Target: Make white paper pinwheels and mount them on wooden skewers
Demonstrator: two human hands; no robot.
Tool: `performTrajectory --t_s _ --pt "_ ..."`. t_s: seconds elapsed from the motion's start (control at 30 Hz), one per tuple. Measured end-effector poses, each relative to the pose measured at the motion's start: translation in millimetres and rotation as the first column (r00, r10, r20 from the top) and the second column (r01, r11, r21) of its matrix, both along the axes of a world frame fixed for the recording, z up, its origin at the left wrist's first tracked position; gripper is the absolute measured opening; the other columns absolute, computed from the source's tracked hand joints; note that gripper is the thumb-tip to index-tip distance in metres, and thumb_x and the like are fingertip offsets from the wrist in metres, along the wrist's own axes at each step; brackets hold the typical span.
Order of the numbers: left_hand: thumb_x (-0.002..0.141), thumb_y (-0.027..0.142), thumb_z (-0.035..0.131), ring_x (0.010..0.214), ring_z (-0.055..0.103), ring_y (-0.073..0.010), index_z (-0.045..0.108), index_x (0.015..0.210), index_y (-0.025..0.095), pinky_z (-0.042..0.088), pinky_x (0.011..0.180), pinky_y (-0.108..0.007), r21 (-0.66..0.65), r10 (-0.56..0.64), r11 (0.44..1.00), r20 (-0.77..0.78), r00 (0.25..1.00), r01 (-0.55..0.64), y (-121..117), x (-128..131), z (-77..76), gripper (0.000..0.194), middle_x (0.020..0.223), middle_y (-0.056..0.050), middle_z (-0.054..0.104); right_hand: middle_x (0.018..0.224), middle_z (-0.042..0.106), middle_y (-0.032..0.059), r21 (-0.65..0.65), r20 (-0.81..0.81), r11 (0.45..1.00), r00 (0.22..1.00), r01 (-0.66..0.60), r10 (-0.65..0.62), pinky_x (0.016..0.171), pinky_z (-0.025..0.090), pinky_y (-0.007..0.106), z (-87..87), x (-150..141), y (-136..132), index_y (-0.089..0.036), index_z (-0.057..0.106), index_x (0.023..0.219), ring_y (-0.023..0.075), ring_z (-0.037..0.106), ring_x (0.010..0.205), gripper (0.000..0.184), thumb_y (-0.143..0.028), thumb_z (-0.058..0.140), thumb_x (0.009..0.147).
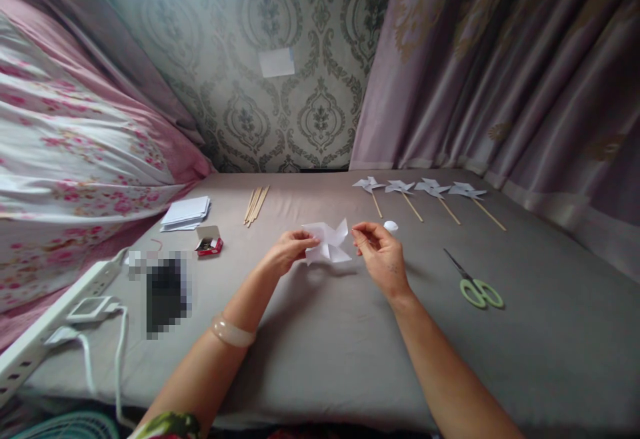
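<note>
Head view: left hand [290,251] pinches a paper pinwheel [329,244] just left of the right hand [383,260], whose fingertips meet, on what I cannot tell.

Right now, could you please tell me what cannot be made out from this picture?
In the head view:
Right hand: its fingers hide whether they pinch anything small.
Paper pinwheel: one edge is covered by the left hand.
Red box: contents too small to identify.
Dark item: obscured by pixelation.
Power strip: cut off by the left edge.
</note>
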State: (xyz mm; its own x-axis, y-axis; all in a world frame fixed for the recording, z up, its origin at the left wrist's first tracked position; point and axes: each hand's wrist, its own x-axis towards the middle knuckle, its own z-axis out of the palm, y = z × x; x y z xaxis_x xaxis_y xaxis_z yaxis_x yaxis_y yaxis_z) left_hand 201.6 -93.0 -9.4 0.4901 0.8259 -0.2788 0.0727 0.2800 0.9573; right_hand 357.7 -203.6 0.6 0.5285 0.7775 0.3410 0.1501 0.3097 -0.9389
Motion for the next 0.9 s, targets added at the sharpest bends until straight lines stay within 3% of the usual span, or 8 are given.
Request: performTrajectory --t_s 0.07,0.13,0.27,0.33,0.5,0.77,0.9 --pt "0.048 0.028 0.081 0.058 0.054 -0.0088 0.058 0.066 0.016 0.043 0.059 -0.023 -0.072 0.131 0.990 0.153 0.979 -0.121 -6 2 -0.4 0.032 0.065 0.002 0.060 0.069 0.064 0.0018 -0.004 -0.011 1.000 1.000 0.002 -0.002 0.050 0.045 0.023 0.6 -1 0 -0.018 0.065 0.083 0.0119 0.056 0.059 0.027 -0.043 0.067 0.075" --pt "0.046 0.027 0.083 0.059 0.056 -0.0091 0.058 0.068 0.015 0.045 0.058 -0.023 -0.140 0.184 0.978 0.228 0.956 -0.155 -13 4 -1.5 0.036 0.066 0.001 0.061 0.071 0.066 0.0033 -0.019 -0.018 1.000 1.000 -0.007 0.006 0.050 0.046 0.023 0.0 -3 0 -0.017 0.065 0.082 0.0123 0.057 0.058 0.029 -0.044 0.068 0.073" --pt "0.043 0.026 0.085 0.057 0.057 -0.0089 0.056 0.069 0.015 0.044 0.056 -0.021 -0.178 0.230 0.966 0.274 0.934 -0.186 -25 6 -4.4 0.040 0.065 0.001 0.063 0.071 0.067 0.0029 -0.052 0.005 0.998 0.999 -0.041 0.041 0.056 0.049 0.026 -3.0 -10 0 -0.017 0.065 0.080 0.0140 0.060 0.060 0.025 -0.041 0.068 0.074" --pt "0.043 0.026 0.084 0.056 0.057 -0.0087 0.055 0.069 0.015 0.043 0.055 -0.020 -0.166 0.245 0.964 0.266 0.932 -0.206 -29 6 -5.4 0.040 0.064 0.001 0.063 0.071 0.067 0.0017 -0.048 0.092 0.998 0.995 -0.041 0.045 0.062 0.049 0.027 -4.1 -12 -1 -0.018 0.065 0.080 0.0145 0.060 0.064 0.019 -0.037 0.066 0.076" --pt "0.046 0.028 0.083 0.055 0.055 -0.0081 0.055 0.069 0.016 0.041 0.056 -0.020 -0.120 0.233 0.970 0.246 0.941 -0.209 -35 4 -7.5 0.038 0.060 0.004 0.059 0.077 0.066 0.0022 0.001 0.388 0.999 0.921 -0.032 0.029 0.073 0.048 0.029 -7.0 -13 -2 -0.020 0.064 0.075 0.0158 0.060 0.074 0.012 -0.028 0.060 0.082" --pt "0.050 0.027 0.081 0.069 0.062 -0.0130 0.065 0.089 0.016 0.043 0.063 -0.023 -0.063 0.160 0.987 0.300 0.940 -0.148 -42 5 -10.4 0.044 0.081 -0.003 0.069 0.080 0.069 0.0037 -0.053 0.533 0.998 0.845 -0.031 0.054 0.076 0.047 0.034 -15.7 -16 -2 -0.022 0.064 0.080 0.0185 0.062 0.075 0.011 -0.026 0.056 0.086" --pt "0.051 0.030 0.081 0.070 0.062 -0.0150 0.068 0.084 0.014 0.043 0.064 -0.024 -0.053 0.137 0.990 0.287 0.948 -0.127 -45 6 -9.2 0.038 0.082 -0.006 0.070 0.082 0.065 0.0039 -0.023 0.585 1.000 0.811 -0.020 0.029 0.075 0.046 0.033 -15.8 -15 -2 -0.022 0.065 0.080 0.0173 0.060 0.075 0.011 -0.024 0.055 0.086"
